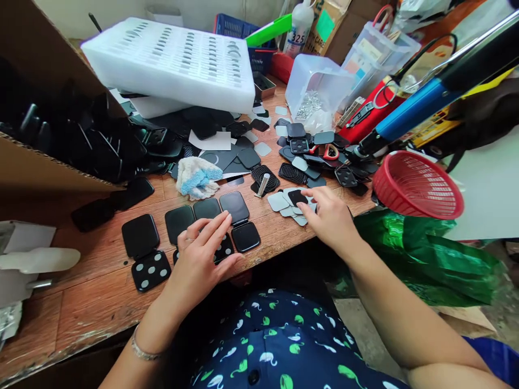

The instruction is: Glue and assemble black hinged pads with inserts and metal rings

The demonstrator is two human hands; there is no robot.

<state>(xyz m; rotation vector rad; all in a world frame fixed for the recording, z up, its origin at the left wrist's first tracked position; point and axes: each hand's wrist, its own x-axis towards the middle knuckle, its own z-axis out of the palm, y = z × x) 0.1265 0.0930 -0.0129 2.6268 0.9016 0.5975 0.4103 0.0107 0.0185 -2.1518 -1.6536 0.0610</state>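
A row of black hinged square cases lies unfolded on the wooden table, one of them a case with grey dots [151, 270] at its left end. My left hand [205, 254] rests over the middle cases with its fingers stretched out, hiding parts of them. Its fingertips are at the rightmost case's upper panel [234, 207], whose lower panel [245, 236] is plain black. Further right, my right hand [329, 216] pinches a thin black rounded-square piece [299, 197] between thumb and index finger. This piece is just over a small pile of pale grey rounded-square plates [279, 202].
A small upright metallic cylinder [263, 184] and a blue-white cloth [198, 177] stand behind the cases. Beyond are a white foam tray [170, 65], a clear bin [318, 81] and scattered black parts. A red basket [417, 186] and electric screwdriver [417, 116] are at right.
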